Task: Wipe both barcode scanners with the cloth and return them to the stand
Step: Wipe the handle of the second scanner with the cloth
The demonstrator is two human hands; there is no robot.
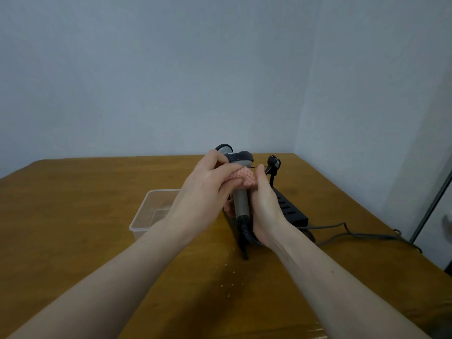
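Observation:
My right hand (pixel 265 204) grips the grey handle of a barcode scanner (pixel 241 204), which stands upright over the middle of the table with its dark head (pixel 241 157) on top. My left hand (pixel 208 192) holds a pink cloth (pixel 245 178) and presses it against the scanner just below the head. The top of a second scanner (pixel 223 148) shows behind my left hand; the rest of it is hidden. The black stand (pixel 291 209) sits on the table behind my right hand, with a clip-topped post (pixel 274 165) rising from it.
A clear plastic box (pixel 149 214) stands on the wooden table (pixel 73 204) left of my hands. A coiled black cable (pixel 245 231) hangs from the scanner handle, and a grey cable (pixel 354 233) trails right toward the table edge. Small crumbs (pixel 230 272) lie near the front.

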